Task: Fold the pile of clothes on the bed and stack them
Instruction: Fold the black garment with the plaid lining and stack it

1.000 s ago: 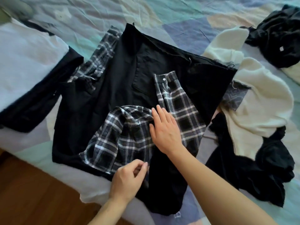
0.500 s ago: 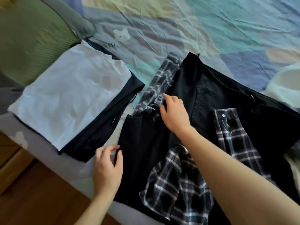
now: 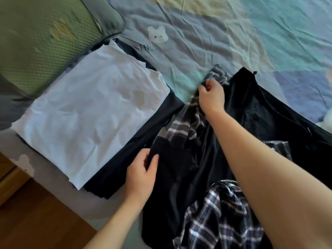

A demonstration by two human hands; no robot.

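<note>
Plaid sleeve (image 3: 181,126) under right hand (image 3: 212,97)

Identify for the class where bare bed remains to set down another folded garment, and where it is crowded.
Free: the blue bedspread beyond the white folded stack, right of the green pillow. Crowded: the near edge, where the stack nearly meets the black-and-plaid shirt.

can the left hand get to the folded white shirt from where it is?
Probably yes. The left hand grips the black garment's edge right beside the folded white shirt, and nothing lies between them. It would have to let go of the garment first. The right hand is busy with the plaid sleeve.
</note>
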